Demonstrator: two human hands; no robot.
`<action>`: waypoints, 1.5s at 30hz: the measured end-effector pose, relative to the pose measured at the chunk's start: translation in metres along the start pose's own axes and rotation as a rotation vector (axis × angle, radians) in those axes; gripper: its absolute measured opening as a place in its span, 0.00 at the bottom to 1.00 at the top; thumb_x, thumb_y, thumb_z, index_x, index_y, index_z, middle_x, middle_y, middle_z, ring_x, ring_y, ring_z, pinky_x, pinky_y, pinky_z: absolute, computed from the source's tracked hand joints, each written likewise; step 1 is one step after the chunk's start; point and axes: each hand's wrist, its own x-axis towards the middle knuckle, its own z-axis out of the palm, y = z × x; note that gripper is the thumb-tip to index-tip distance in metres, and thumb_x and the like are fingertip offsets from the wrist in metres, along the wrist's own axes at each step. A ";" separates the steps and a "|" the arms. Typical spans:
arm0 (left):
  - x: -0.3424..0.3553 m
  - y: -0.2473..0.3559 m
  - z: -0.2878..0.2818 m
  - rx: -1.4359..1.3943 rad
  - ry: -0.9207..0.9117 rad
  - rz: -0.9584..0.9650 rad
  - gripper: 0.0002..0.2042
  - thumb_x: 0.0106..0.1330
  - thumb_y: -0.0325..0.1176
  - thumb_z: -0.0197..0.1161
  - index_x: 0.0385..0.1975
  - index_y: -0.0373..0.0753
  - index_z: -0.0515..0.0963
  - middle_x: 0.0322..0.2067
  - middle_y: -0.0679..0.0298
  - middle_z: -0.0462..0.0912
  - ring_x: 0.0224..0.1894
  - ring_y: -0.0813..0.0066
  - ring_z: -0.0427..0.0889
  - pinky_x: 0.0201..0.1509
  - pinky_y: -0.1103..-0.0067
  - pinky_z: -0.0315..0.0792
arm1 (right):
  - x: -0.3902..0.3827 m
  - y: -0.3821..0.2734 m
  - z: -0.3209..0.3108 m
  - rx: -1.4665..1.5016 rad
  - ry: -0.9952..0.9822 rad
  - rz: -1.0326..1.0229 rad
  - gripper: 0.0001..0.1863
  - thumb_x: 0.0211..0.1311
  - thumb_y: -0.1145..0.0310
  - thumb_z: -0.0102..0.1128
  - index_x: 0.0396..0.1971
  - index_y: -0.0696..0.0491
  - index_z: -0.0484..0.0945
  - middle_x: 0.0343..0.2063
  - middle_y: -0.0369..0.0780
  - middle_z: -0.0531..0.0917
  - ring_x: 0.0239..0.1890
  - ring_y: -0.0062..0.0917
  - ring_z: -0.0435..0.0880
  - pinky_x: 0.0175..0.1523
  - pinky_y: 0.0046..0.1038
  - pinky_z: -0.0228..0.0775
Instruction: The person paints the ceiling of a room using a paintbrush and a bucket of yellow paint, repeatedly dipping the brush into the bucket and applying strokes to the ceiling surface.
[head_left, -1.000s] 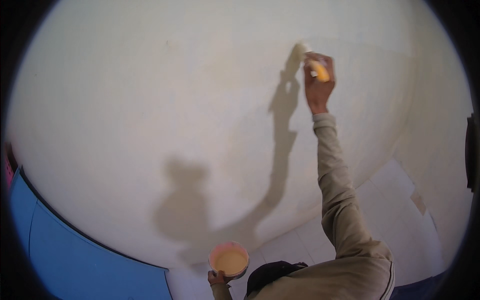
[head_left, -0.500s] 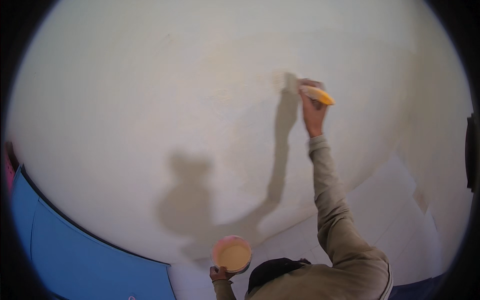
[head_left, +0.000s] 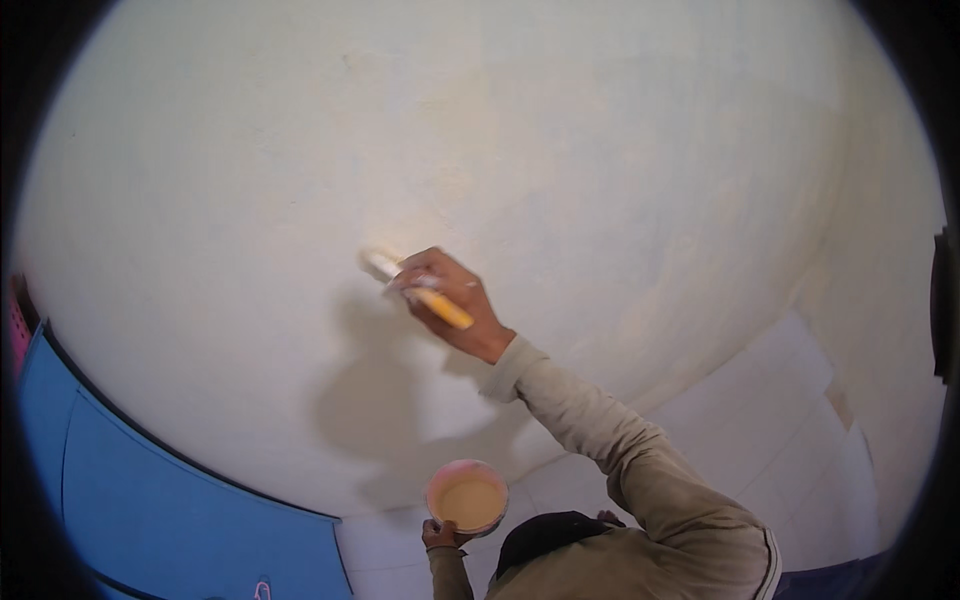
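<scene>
My right hand is closed round a paintbrush with a yellow handle. The brush's pale head lies against the off-white wall, left of the middle. Low in the view, my left hand grips the rim of a round pinkish tub, thumb over the edge. Cream-coloured paint fills part of the tub. Whitish smears show on my right fingers.
A blue cabinet-like surface with a dark edge stands at the lower left. Pale floor tiles run along the wall's foot. A dark object sits at the far right rim. Shadows of my arm and head fall on the wall.
My right hand has swept the paintbrush down and left across the wall, from upper right of the middle. The tub in my left hand has shifted only slightly.
</scene>
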 end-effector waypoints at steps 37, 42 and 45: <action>-0.111 0.228 0.016 -0.040 -0.229 0.067 0.15 0.44 0.29 0.69 0.23 0.39 0.66 0.19 0.71 0.67 0.21 0.82 0.65 0.23 0.79 0.64 | -0.094 -0.125 -0.042 -0.324 -1.335 0.452 0.10 0.51 0.65 0.58 0.29 0.51 0.85 0.31 0.41 0.85 0.38 0.37 0.83 0.47 0.39 0.74; -0.080 0.187 0.001 -0.012 -0.217 0.065 0.13 0.44 0.30 0.69 0.24 0.36 0.70 0.19 0.69 0.71 0.22 0.81 0.67 0.25 0.78 0.66 | -0.120 -0.121 -0.015 -0.286 -0.949 0.206 0.12 0.49 0.66 0.59 0.35 0.46 0.84 0.40 0.38 0.83 0.46 0.33 0.81 0.51 0.38 0.72; -0.069 0.190 0.001 0.026 -0.226 0.032 0.15 0.43 0.31 0.69 0.23 0.38 0.66 0.18 0.71 0.65 0.21 0.81 0.63 0.22 0.78 0.62 | -0.155 -0.107 -0.009 -0.307 -1.093 0.212 0.12 0.50 0.65 0.58 0.36 0.47 0.84 0.39 0.39 0.83 0.44 0.36 0.81 0.50 0.38 0.73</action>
